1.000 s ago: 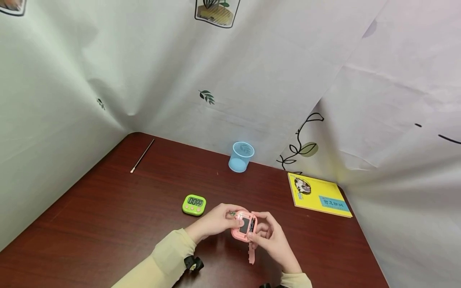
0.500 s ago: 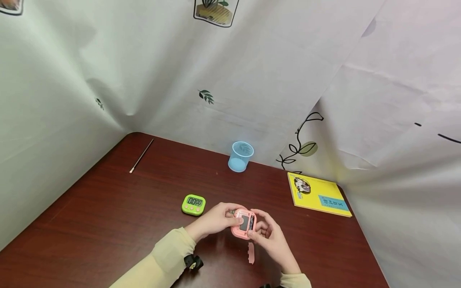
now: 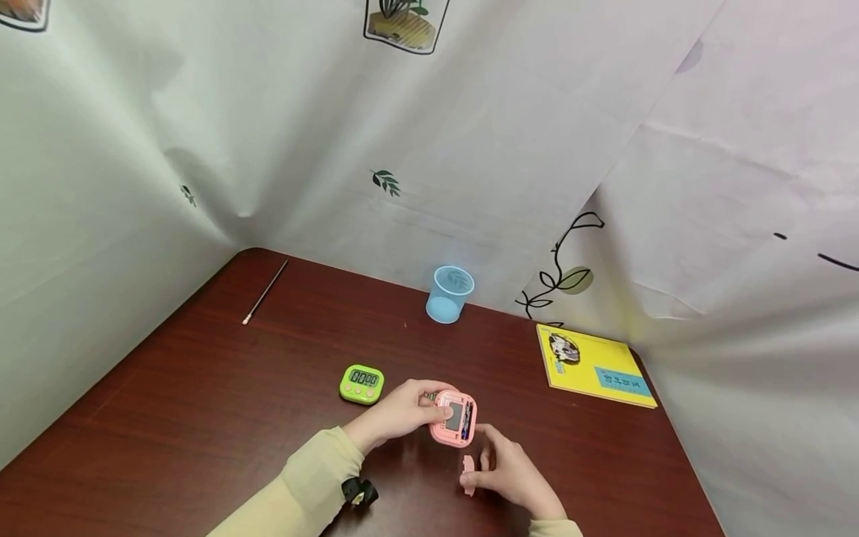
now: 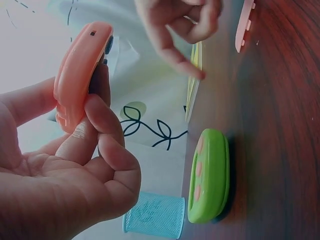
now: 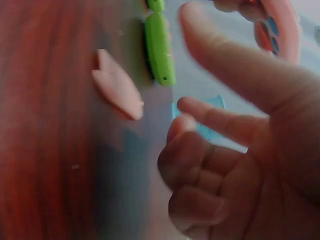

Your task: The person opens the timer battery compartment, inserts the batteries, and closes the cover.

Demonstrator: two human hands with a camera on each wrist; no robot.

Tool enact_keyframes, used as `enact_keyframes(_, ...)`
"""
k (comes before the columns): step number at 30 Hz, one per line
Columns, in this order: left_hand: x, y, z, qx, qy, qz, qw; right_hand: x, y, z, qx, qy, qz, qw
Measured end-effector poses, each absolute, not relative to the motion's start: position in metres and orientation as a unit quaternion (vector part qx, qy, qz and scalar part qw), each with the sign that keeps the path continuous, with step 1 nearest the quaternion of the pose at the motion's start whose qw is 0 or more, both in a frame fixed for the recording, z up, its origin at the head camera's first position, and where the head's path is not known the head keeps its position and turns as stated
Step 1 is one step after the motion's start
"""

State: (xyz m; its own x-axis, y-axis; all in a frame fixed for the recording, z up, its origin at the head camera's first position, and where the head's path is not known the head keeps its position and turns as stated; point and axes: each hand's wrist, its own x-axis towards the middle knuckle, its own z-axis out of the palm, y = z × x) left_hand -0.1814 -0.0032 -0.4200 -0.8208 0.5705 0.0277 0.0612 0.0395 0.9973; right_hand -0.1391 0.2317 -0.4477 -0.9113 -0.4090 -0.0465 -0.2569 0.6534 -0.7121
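The left hand [image 3: 401,412] holds a pink timer [image 3: 454,418], a rounded-square shell of smooth plastic, lifted just above the dark reddish, wood-grained tabletop [image 3: 201,418]; its fingers [image 4: 102,130] are curled round the timer's edge, thumb on one side and fingertips on the other, so that the back with its open dark recess faces up. The left wrist view shows the shell side-on as a slim, glossy, softly curved slab. Just near of the timer, the right hand [image 3: 510,471] hovers low over the tabletop with fingers [image 5: 225,125] loosely spread, the forefinger reaching out and the others half bent, holding nothing. Right at its fingertips lies a small pink cover [image 3: 467,474], a flat, narrow tab of the same plastic with a notched end, resting on the wood. To the left of the left hand sits a lime-green timer [image 3: 362,383], also rounded and glossy, with a dark digital display and round buttons below it. Farther off, near the draped backdrop, stands a pale blue mesh cup [image 3: 450,293], tapered and finely perforated. At the right lies a thin yellow booklet [image 3: 593,366] with a blue label and a small picture on its cover. At the far left a slender dark stick [image 3: 265,290] with a pale tip lies on the wood. A thin white sheet [image 3: 470,149] printed with leaves and vines, creased in places, hangs behind.
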Motion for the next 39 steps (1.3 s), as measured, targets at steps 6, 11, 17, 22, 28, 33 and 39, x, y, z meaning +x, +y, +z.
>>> enact_keyframes(6, -0.181, -0.002, -0.419, 0.225, 0.704, 0.646, 0.191, -0.135, 0.230, -0.455, -0.180, 0.913, -0.347, 0.116)
enact_keyframes(11, -0.181, -0.003, -0.418, 0.224, 0.705, 0.646, 0.189, -0.134, 0.227, -0.458, -0.179, 0.916, -0.338, 0.119)
enact_keyframes(17, -0.181, -0.004, -0.417, 0.220, 0.704, 0.648, 0.188, -0.134, 0.226, -0.459, -0.166, 0.921, -0.334, 0.109)
enact_keyframes(22, -0.181, -0.005, -0.418, 0.217, 0.702, 0.650, 0.190, -0.133, 0.224, -0.459, -0.166, 0.920, -0.341, 0.102)
enact_keyframes(28, -0.180, -0.006, -0.420, 0.223, 0.698, 0.653, 0.191, -0.133, 0.223, -0.459, -0.182, 0.915, -0.348, 0.089)
enact_keyframes(33, -0.180, -0.006, -0.419, 0.225, 0.698, 0.652, 0.192, -0.134, 0.223, -0.459, -0.186, 0.911, -0.358, 0.081)
enact_keyframes(39, -0.179, -0.006, -0.418, 0.221, 0.699, 0.652, 0.191, -0.139, 0.225, -0.462, -0.152, 0.891, -0.417, 0.092)
